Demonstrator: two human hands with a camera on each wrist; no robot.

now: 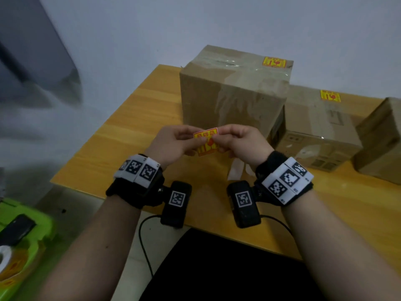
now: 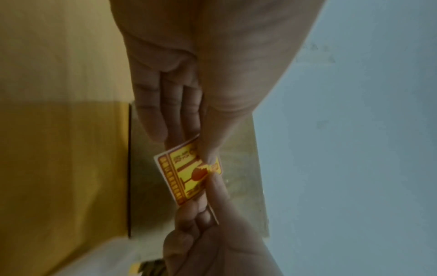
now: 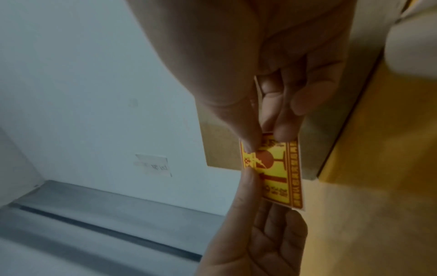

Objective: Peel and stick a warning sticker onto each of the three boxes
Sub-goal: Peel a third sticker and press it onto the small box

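A yellow and red warning sticker is held above the table in front of the tall cardboard box. My left hand pinches its left upper edge and my right hand pinches its right upper edge. The left wrist view shows the sticker between my left thumb and fingers, and the right wrist view shows the sticker under my right thumb. The tall box carries a sticker on top. The lower middle box carries a sticker too. No sticker shows on the right box.
White backing strips lie on the wooden table under my right hand. A green stool at the lower left holds a roll of stickers and a dark device. A black cable hangs below the table's near edge.
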